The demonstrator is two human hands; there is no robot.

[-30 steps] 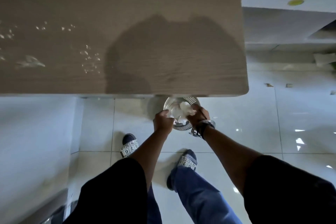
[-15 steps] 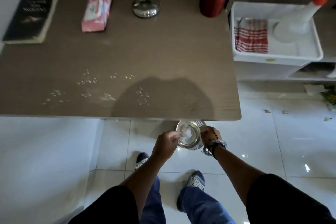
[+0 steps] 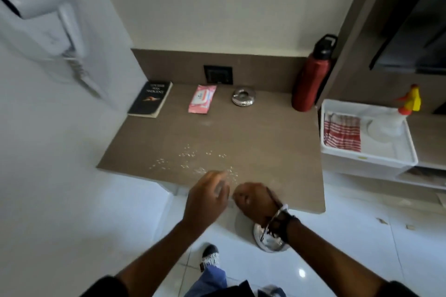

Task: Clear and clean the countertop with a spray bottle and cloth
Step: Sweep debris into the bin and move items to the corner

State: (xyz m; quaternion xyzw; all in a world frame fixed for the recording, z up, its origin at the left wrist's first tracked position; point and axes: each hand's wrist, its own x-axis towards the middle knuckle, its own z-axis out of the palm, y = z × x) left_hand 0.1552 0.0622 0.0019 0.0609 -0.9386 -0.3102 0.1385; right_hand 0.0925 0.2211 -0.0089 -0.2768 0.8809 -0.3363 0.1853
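The brown countertop (image 3: 265,142) carries scattered white crumbs (image 3: 188,155) near its front edge. My left hand (image 3: 207,198) hovers over that edge beside the crumbs, fingers loosely apart and holding nothing. My right hand (image 3: 255,200) is just to its right, curled into a fist, with bracelets on the wrist. I see nothing in it. The spray bottle (image 3: 395,118), white with a yellow and orange trigger, stands in a white tray (image 3: 362,159) to the right of the counter. A red striped cloth (image 3: 342,132) lies in the same tray.
Along the back of the counter are a dark book (image 3: 150,99), a pink wipes pack (image 3: 202,99), a shiny metal ashtray (image 3: 243,96) and a tall red bottle (image 3: 311,79). A metal bin (image 3: 270,241) stands on the tiled floor below my right wrist. A white wall phone (image 3: 48,14) hangs at left.
Both hands have risen from the metal bin on the floor to the counter's front edge. The view has tilted up, showing the back wall and the whole counter.
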